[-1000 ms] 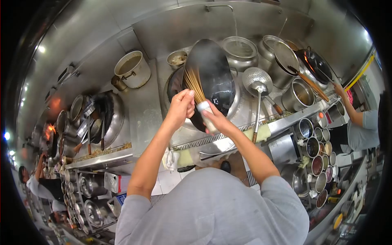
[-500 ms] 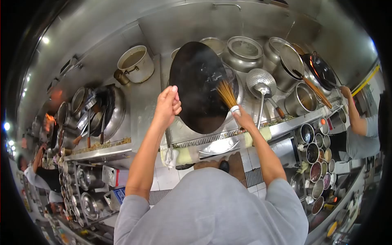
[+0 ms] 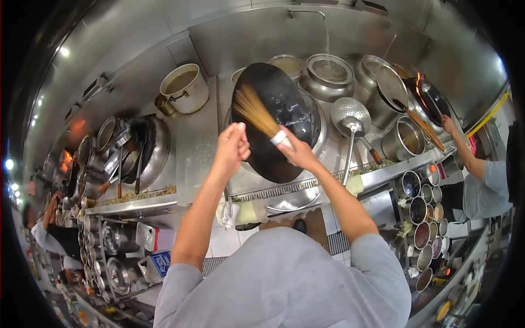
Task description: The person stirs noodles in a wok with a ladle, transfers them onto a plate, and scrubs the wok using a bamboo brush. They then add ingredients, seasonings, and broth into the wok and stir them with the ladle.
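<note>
A black wok (image 3: 279,117) is tipped up over the burner ring, its dark inside facing me. My left hand (image 3: 232,146) is closed at the wok's left edge; the grip itself is covered by my fingers. In my right hand (image 3: 298,152) is a bamboo wok brush (image 3: 256,112) with a white band round its handle end. The bristles, blurred by motion, lie across the left part of the wok. To the right of the wok, a perforated strainer ladle (image 3: 350,116) rests on the range.
A pot of liquid (image 3: 186,90) stands at the back left. Water runs from a tap (image 3: 306,11) into a wide pot (image 3: 330,74). On the right, a co-worker's hand (image 3: 449,124) holds a wok (image 3: 432,101) beside flames. Folded cloths (image 3: 246,212) lie along the front rail.
The brush has swept from the wok's right side to its left, with my right hand moving left and up. Water now streams from the tap. The wok has shifted slightly.
</note>
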### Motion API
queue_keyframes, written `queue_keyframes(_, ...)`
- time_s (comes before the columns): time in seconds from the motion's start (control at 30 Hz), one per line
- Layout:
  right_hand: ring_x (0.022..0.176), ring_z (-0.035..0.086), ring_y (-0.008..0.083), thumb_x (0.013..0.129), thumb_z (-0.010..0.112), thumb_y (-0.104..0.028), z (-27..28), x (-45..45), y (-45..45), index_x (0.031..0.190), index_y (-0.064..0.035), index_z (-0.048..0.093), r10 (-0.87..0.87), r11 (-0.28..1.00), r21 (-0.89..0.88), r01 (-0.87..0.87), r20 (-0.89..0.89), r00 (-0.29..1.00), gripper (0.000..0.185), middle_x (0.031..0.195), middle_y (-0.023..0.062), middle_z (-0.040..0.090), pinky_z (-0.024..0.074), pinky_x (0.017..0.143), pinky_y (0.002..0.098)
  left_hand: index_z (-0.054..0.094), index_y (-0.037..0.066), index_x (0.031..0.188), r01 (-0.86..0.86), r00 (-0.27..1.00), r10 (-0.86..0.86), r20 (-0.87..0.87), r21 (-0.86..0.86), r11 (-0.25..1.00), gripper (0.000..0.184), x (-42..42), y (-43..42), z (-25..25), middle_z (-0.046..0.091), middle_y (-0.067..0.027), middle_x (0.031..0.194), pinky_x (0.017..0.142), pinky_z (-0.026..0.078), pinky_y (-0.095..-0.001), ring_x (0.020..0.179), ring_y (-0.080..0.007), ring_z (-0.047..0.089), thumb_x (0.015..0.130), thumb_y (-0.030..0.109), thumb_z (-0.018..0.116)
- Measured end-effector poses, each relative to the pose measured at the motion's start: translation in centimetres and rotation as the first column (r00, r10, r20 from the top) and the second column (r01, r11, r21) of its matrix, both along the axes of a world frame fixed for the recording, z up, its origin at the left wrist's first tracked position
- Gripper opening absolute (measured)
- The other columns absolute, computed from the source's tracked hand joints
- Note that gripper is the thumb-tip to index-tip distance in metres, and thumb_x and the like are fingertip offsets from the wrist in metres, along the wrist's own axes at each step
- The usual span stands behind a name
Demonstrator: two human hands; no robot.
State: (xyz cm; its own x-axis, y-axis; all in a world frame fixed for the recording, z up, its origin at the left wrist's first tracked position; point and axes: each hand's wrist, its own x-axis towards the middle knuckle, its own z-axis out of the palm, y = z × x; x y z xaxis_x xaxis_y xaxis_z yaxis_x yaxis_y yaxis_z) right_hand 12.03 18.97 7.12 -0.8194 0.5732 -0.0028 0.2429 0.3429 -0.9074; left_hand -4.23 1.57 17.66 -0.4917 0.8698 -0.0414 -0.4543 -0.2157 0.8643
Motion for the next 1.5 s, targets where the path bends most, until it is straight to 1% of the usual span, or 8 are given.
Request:
queue_keyframes(0.2,0.050,0.061,0.0243,0.097,0.055,-0.044,-1.7,-10.1,-0.2,0.141,-0.0251,0.030,-0.607,0.505,-0.800,0.323,-0.064,0.792,0.053,0.087,0.0099,0.059,0.0470,0.036,0.0342,0.045,0.010,0.074,0.054,0.996,-0.054,-0.069,0.010,0.998,0.035,2.9,-1.0,-1.5,0.028,0.0061,0.055,0.038,0.019,-0.0249,0.041,-0.0050,0.025,0.102,0.027,0.056)
queue_keyframes(0.6,0.054,0.067,0.0185,0.092,0.059,-0.054,-7.9,7.8,-0.6,0.154,-0.0181,0.031,-0.045,0.980,0.196,0.031,0.069,0.997,0.077,0.095,0.0162,0.069,0.0497,0.040,0.0315,0.045,0.011,0.074,-0.043,0.999,0.044,-0.013,0.052,0.998,0.034,-1.7,-1.8,-0.7,0.025,0.0069,0.056,0.039,0.017,-0.0232,0.043,-0.0038,0.021,0.103,0.027,0.055)
queue_keyframes(0.67,0.104,0.066,0.0326,0.092,0.061,-0.053,-1.0,6.6,-1.9,0.151,-0.0169,0.038,0.220,0.903,-0.427,-0.051,0.356,0.908,0.073,0.107,0.0165,0.069,0.0579,0.063,0.0421,0.045,0.011,0.075,-0.024,0.999,0.025,-0.020,0.040,0.999,0.033,-1.4,-1.8,-0.2,0.025,0.0072,0.057,0.039,0.017,-0.0231,0.044,-0.0037,0.022,0.103,0.027,0.055)
queue_keyframes(0.83,0.080,0.071,0.0309,0.092,0.060,-0.052,-5.1,7.2,4.2,0.150,-0.0182,0.039,-0.349,0.936,0.188,0.297,0.390,0.852,0.070,0.109,0.0175,0.069,0.0583,0.056,0.0391,0.045,0.011,0.075,-0.075,0.997,0.076,-0.035,0.008,0.997,0.034,-1.0,-1.7,0.1,0.025,0.0073,0.057,0.040,0.017,-0.0231,0.044,-0.0036,0.021,0.102,0.027,0.056)
queue_keyframes(1.0,0.100,0.069,0.0356,0.095,0.058,-0.053,-12.9,8.3,2.2,0.153,-0.0075,0.033,0.475,0.867,0.161,-0.472,0.026,0.880,0.078,0.113,0.0211,0.069,0.0545,0.088,0.0472,0.044,0.011,0.075,0.016,0.999,-0.015,-0.033,0.016,1.000,0.034,-3.6,-1.8,-0.1,0.024,0.0075,0.057,0.039,0.016,-0.0235,0.043,-0.0034,0.021,0.102,0.027,0.056)
queue_keyframes(1.13,0.102,0.068,0.0393,0.094,0.057,-0.054,-7.4,9.4,6.9,0.152,-0.0088,0.034,-0.388,0.882,0.451,0.137,0.529,0.755,0.077,0.113,0.0235,0.069,0.0537,0.089,0.0482,0.045,0.010,0.075,0.003,0.997,-0.001,-0.074,0.020,1.000,0.034,-4.0,-2.3,-0.4,0.024,0.0077,0.056,0.039,0.016,-0.0233,0.043,-0.0033,0.021,0.102,0.027,0.056)
queue_keyframes(1.33,0.120,0.059,0.0298,0.095,0.060,-0.050,2.8,8.8,-6.6,0.156,-0.0145,0.027,0.369,0.847,-0.501,-0.179,0.310,0.876,0.078,0.146,0.0210,0.048,0.0538,0.092,0.0376,0.046,0.011,0.075,-0.022,0.998,0.024,-0.056,0.025,0.999,0.033,-4.4,-1.5,-0.6,0.025,0.0077,0.056,0.039,0.017,-0.0231,0.042,-0.0038,0.021,0.102,0.027,0.056)
queue_keyframes(1.5,0.085,0.070,0.0338,0.094,0.055,-0.047,-12.6,13.9,11.8,0.147,-0.0111,0.040,-0.469,0.845,0.502,0.184,0.529,0.707,0.066,0.105,0.0289,0.067,0.0574,0.080,0.0430,0.048,0.013,0.076,-0.078,0.995,0.079,0.052,-0.026,0.997,0.032,-7.3,-2.5,-1.2,0.031,0.0062,0.056,0.039,0.018,-0.0241,0.042,-0.0048,0.024,0.101,0.031,0.058)
